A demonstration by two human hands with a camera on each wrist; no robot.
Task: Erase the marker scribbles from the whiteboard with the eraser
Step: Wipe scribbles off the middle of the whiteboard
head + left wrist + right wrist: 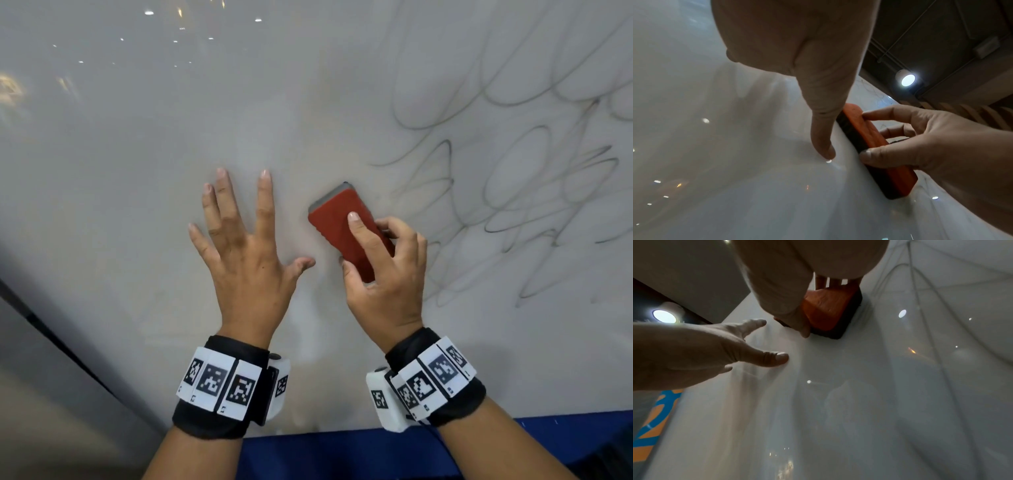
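Observation:
A glossy whiteboard fills the head view. Grey looping marker scribbles cover its right part. A red eraser with a dark felt underside lies flat against the board, just left of the scribbles. My right hand grips it, thumb on its near left side, index finger across its red back and the other fingers curled at its right edge. In the left wrist view the eraser shows edge-on against the board. My left hand presses flat on the board with spread straight fingers, a little left of the eraser.
The board's left half shows only faint smears and reflected ceiling lights. A blue strip runs below the board's lower edge. A dark frame edge slants down the lower left.

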